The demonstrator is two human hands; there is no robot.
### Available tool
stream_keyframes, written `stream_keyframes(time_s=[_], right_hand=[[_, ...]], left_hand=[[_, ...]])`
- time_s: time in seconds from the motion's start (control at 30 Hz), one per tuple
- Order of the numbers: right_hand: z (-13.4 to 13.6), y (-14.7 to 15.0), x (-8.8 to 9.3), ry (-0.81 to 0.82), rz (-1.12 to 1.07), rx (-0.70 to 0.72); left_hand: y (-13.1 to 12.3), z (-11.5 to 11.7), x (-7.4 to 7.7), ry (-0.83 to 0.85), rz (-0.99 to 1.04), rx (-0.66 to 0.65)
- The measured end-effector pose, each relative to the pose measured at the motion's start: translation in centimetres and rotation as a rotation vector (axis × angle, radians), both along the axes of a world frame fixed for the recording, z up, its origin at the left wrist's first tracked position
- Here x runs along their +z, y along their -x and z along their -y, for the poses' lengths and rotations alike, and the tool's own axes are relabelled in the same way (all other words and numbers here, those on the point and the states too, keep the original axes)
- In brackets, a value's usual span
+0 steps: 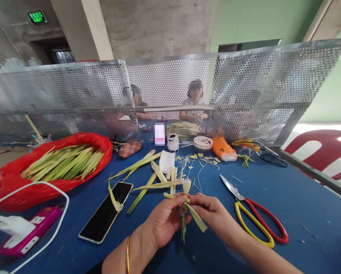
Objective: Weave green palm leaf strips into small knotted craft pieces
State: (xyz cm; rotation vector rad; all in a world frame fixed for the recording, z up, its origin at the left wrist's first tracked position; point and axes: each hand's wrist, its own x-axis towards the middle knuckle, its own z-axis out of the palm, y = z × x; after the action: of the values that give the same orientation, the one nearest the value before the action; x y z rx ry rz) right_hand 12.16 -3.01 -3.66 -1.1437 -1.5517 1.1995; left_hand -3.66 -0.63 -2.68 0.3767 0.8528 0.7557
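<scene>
Both of my hands meet over the front middle of the blue table. My left hand (168, 217) is closed, pinching a small bundle of corn husk strips (186, 188) between thumb and fingers. From the right, my right hand (208, 207) is closed on the same bundle, its fingertips partly hidden. A pale husk end sticks up above the fingers, a wide green strip slants down to the right, and a darker tail hangs below. Loose husk strips (150, 186) and white thread (184, 167) lie just beyond my hands. Scissors (250, 213) with red and yellow handles lie right of my right hand.
A red bag (13, 190) of husks, a purple power strip (30, 232) and a black-screened phone (106, 213) are on the left. Behind lie a thread spool (173, 142), a tape roll (203, 142) and an orange tissue pack (224, 149). People sit beyond a perforated metal divider (164, 76).
</scene>
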Motion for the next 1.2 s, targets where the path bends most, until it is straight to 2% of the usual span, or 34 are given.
stream_keyframes(time_s=[0.07, 0.23, 0.3, 0.43, 0.5, 0.6, 0.7, 0.83, 0.93, 1.07, 1.2], right_hand=[[0.1, 0.2, 0.1, 0.031, -0.021, 0.017], [0.6, 0.4, 0.5, -0.122, 0.137, -0.099], [0.7, 0.3, 1.1, -0.122, 0.07, -0.07], [0.7, 0.1, 1.8, 0.034, -0.151, -0.063], [0.5, 0.1, 1.8, 0.061, -0.241, -0.109], [0.4, 0.2, 1.7, 0.055, -0.258, -0.195], [0.5, 0.3, 1.9, 0.186, -0.271, -0.149], [0.7, 0.4, 2.2, 0.311, -0.419, -0.121], [0.7, 0.5, 2.1, 0.308, -0.433, -0.124], [0.5, 0.6, 1.7, 0.254, -0.332, -0.171], [0.3, 0.5, 1.5, 0.229, -0.271, -0.216]], left_hand=[[0.0, 0.0, -0.1, -0.037, 0.014, -0.012], [0.2, -0.2, 0.1, -0.025, 0.102, -0.067], [0.3, -0.2, 0.4, -0.008, 0.168, -0.112], [0.3, -0.1, 0.7, -0.023, 0.248, -0.125], [0.3, 0.0, 0.7, -0.027, 0.234, -0.103], [0.2, 0.1, 0.4, -0.007, 0.166, -0.089], [0.1, 0.3, -0.1, 0.011, 0.104, -0.119], [0.0, 0.3, -0.4, 0.029, 0.1, -0.165], [0.0, 0.3, -0.3, 0.041, 0.08, -0.16], [-0.1, 0.5, -0.2, 0.014, 0.029, -0.159], [-0.2, 0.7, -0.2, -0.109, -0.06, -0.184]])
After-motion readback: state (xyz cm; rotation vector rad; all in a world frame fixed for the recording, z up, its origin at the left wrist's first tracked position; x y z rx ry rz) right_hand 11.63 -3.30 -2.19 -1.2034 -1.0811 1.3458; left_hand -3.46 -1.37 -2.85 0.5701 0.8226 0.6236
